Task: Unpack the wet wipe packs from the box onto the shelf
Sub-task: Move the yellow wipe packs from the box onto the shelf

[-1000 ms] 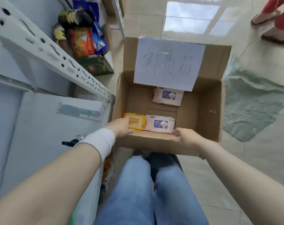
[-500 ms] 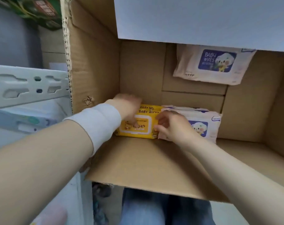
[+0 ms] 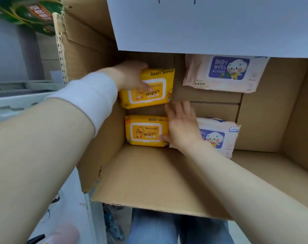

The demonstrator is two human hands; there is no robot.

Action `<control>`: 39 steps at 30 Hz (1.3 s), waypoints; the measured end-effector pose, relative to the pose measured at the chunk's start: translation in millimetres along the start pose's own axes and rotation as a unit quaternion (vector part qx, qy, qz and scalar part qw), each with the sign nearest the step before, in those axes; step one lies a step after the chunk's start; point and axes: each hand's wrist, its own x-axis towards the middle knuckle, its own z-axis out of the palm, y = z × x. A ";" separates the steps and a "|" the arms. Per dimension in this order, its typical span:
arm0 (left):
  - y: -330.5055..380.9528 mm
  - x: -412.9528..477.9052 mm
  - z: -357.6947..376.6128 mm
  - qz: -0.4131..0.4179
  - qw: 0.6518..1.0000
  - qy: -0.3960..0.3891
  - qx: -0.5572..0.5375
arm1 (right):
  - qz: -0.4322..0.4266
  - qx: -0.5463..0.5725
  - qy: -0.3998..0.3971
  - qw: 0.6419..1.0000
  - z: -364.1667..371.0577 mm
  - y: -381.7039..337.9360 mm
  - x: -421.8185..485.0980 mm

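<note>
I look into an open cardboard box (image 3: 149, 180). My left hand (image 3: 132, 76) grips a yellow wet wipe pack (image 3: 149, 92) and holds it raised inside the box. A second yellow pack (image 3: 146, 131) lies on the box floor below it. My right hand (image 3: 181, 125) has its fingers spread between that pack and a white pack (image 3: 220, 134), with the thumb on the yellow pack's right edge. Another white pack (image 3: 227, 73) lies at the far wall.
A white paper sheet (image 3: 211, 23) hangs over the far box flap. The grey metal shelf (image 3: 12, 103) stands to the left, with a green packet (image 3: 26, 13) beyond it. My jeans-clad legs (image 3: 153, 228) are below the box.
My left hand has lifted the top yellow pack off the one beneath. My right hand slid from the top pack down beside the lower one. The camera has moved closer into the box.
</note>
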 end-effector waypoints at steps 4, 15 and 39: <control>3.0 17.8 -5.4 0.016 0.999 -0.024 -0.015 | -0.003 -0.108 -0.062 0.992 18.2 -8.8 13.7; 3.1 22.4 15.1 0.018 0.998 -0.002 -0.054 | -0.056 -0.024 -0.027 0.998 13.1 -14.8 9.0; 19.9 -267.5 35.3 0.071 0.907 0.072 -0.410 | 0.132 0.613 0.008 0.779 -87.8 36.4 -260.7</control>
